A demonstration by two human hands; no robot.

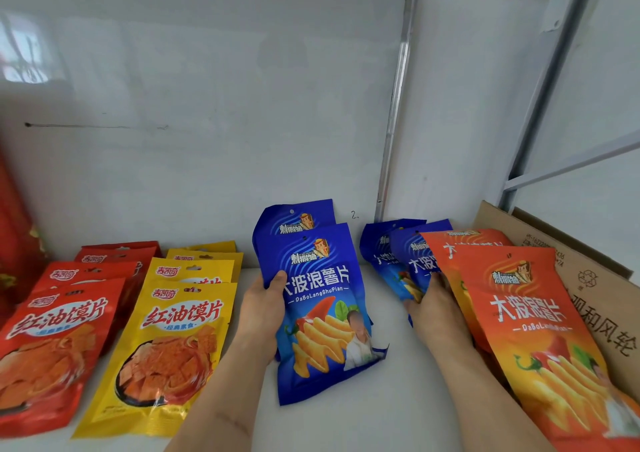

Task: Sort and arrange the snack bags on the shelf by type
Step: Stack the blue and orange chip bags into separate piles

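Note:
My left hand (258,316) grips the left edge of two stacked blue chip bags (320,309), thumb on the front, holding them tilted above the white shelf (398,399). My right hand (433,308) reaches under two more blue chip bags (403,261) at the back right and holds their lower edge. Orange chip bags (526,330) overlap in a row on the right, beside that hand. On the left lie a row of red bags (52,341) and a row of yellow bags (169,341).
A brown cardboard box (585,278) stands at the far right behind the orange bags. A large red package (14,230) leans at the far left. The white back wall (207,122) and a metal shelf post (394,112) close off the rear.

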